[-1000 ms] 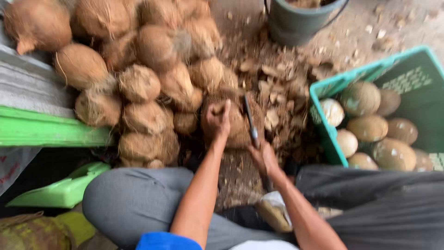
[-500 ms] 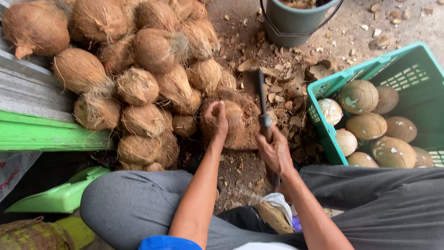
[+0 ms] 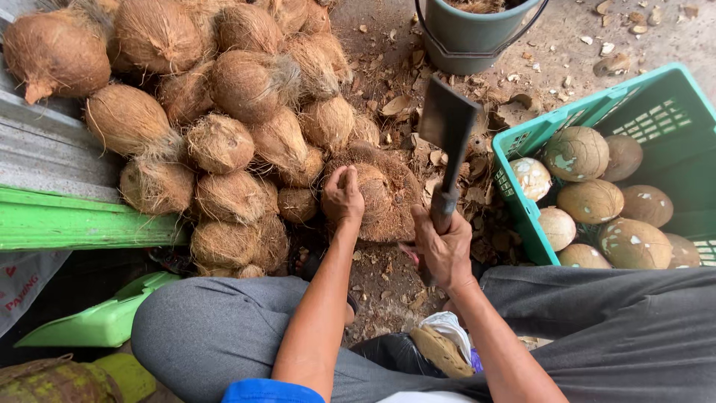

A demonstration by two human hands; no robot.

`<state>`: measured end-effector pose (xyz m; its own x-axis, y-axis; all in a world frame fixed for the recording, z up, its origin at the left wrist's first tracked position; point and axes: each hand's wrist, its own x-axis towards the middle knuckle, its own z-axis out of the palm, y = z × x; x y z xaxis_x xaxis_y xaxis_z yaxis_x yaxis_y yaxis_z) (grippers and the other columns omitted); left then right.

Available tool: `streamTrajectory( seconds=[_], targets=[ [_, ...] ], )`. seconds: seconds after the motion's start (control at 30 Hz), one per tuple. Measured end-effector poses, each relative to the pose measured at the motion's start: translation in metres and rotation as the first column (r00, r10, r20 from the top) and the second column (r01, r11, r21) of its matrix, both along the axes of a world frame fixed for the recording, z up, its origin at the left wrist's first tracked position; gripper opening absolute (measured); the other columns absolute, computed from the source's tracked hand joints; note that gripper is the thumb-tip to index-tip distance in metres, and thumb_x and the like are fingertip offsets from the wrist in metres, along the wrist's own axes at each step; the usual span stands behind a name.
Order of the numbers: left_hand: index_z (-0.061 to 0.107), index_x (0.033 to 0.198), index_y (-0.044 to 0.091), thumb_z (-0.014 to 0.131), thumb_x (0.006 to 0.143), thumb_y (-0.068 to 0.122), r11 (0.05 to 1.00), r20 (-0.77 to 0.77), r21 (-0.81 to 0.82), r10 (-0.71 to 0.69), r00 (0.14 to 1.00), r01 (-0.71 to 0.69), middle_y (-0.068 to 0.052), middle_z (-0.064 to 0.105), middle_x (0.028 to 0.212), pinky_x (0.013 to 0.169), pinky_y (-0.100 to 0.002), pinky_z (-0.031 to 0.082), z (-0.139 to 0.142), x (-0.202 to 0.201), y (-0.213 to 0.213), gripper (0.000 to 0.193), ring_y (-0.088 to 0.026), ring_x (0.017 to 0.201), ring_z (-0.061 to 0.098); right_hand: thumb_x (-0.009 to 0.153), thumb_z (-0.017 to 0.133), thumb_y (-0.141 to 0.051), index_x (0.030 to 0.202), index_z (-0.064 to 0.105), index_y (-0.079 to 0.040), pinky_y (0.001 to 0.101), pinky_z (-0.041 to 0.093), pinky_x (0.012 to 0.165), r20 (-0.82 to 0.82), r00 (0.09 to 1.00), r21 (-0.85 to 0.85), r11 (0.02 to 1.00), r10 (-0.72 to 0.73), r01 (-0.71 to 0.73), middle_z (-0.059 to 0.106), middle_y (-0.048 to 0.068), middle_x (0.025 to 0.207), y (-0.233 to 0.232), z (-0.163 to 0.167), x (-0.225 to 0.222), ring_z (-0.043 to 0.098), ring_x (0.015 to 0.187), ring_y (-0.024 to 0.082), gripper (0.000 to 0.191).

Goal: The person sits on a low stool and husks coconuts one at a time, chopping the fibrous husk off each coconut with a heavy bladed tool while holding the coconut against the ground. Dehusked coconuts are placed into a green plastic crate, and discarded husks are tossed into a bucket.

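Currently the left hand (image 3: 343,195) is clenched over the top of a fibrous brown coconut (image 3: 384,198) that sits on the ground in front of the person's knees, pinning it against the near edge of the heap. The right hand (image 3: 445,250) is wrapped tight around the handle of a cleaver (image 3: 447,127), blade lifted above the ground and tilted toward the far side, just right of the held coconut and clear of it.

Progress, judged from the lie of things: the green crate (image 3: 522,201) at the right holds about seven stripped coconuts (image 3: 589,201), pale and smooth with white patches where the shell was cut close. That lot looks finished. The crate has room left along its far wall.

The pile of unhusked coconuts (image 3: 224,112) at the left, stacked against a corrugated sheet (image 3: 45,149) and a green board (image 3: 67,220), counts well over a dozen, so more appears left than done. The one under the left hand still wears most of its husk; work on it seems barely started.

Husk chips (image 3: 522,108) litter the ground between pile and crate. A grey bucket (image 3: 470,30) stands at the far edge, contents hard to make out.
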<state>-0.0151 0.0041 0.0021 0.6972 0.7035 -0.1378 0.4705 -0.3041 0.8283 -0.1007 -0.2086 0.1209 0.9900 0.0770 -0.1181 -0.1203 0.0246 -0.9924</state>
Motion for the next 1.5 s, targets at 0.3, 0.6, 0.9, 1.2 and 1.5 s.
streamTrajectory(
  seconds=[0.3, 0.6, 0.9, 1.2, 1.5],
  targets=[
    [0.078, 0.088, 0.020, 0.058, 0.092, 0.054, 0.996, 0.037, -0.067, 0.060, 0.997, -0.058, -0.002, 0.074, 0.076, 0.052, -0.032, 0.043, -0.002, 0.005, -0.005, 0.040, -0.015, 0.061, 0.059, 0.097, 0.066, -0.021, 0.099, 0.071, -0.008, 0.0269, 0.049, 0.053, -0.102, 0.987, -0.214, 0.966, 0.127, -0.147, 0.067, -0.002, 0.076, 0.011, -0.026, -0.006, 0.059, 0.061, 0.006, 0.014],
    [0.073, 0.099, 0.010, 0.066, 0.100, 0.056, 0.994, 0.580, -0.056, -0.040, 0.814, 0.089, -0.009, 0.074, 0.090, 0.071, -0.034, 0.054, -0.010, 0.006, -0.008, 0.046, -0.019, 0.081, 0.067, 0.099, 0.062, -0.031, 0.097, 0.066, -0.018, 0.0296, 0.042, 0.044, -0.493, 0.868, -0.411, 0.863, 0.060, -0.293, 0.060, 0.000, 0.063, 0.013, -0.044, 0.008, 0.048, 0.050, 0.012, 0.014],
    [0.073, 0.105, 0.022, 0.048, 0.091, 0.066, 0.998, -0.074, -0.065, -0.029, 0.997, 0.024, 0.000, 0.070, 0.088, 0.051, -0.032, 0.046, 0.016, -0.009, -0.008, 0.053, -0.015, 0.070, 0.062, 0.098, 0.063, -0.033, 0.076, 0.057, -0.011, 0.0327, 0.040, 0.040, -0.330, 0.940, -0.115, 0.985, 0.085, -0.130, 0.055, 0.000, 0.060, 0.008, -0.025, 0.005, 0.048, 0.045, 0.013, 0.032],
    [0.073, 0.105, 0.021, 0.053, 0.092, 0.061, 1.000, -0.038, -0.009, 0.005, 0.999, -0.005, 0.001, 0.070, 0.090, 0.054, -0.033, 0.048, 0.007, -0.006, -0.009, 0.047, -0.014, 0.071, 0.063, 0.099, 0.066, -0.039, 0.079, 0.059, -0.009, 0.0326, 0.038, 0.045, -0.124, 0.987, -0.409, 0.901, 0.100, -0.143, 0.050, 0.000, 0.056, 0.020, -0.017, -0.004, 0.046, 0.049, 0.011, 0.037],
    [0.075, 0.105, 0.012, 0.063, 0.093, 0.056, 0.995, 0.216, -0.061, -0.069, 0.974, 0.084, -0.004, 0.075, 0.092, 0.069, -0.035, 0.056, -0.006, -0.009, -0.006, 0.047, -0.016, 0.080, 0.068, 0.095, 0.069, -0.045, 0.090, 0.070, -0.006, 0.0359, 0.043, 0.045, -0.507, 0.850, -0.426, 0.816, 0.142, -0.390, 0.057, 0.001, 0.058, 0.001, -0.079, 0.012, 0.052, 0.046, 0.014, 0.039]
  ],
)
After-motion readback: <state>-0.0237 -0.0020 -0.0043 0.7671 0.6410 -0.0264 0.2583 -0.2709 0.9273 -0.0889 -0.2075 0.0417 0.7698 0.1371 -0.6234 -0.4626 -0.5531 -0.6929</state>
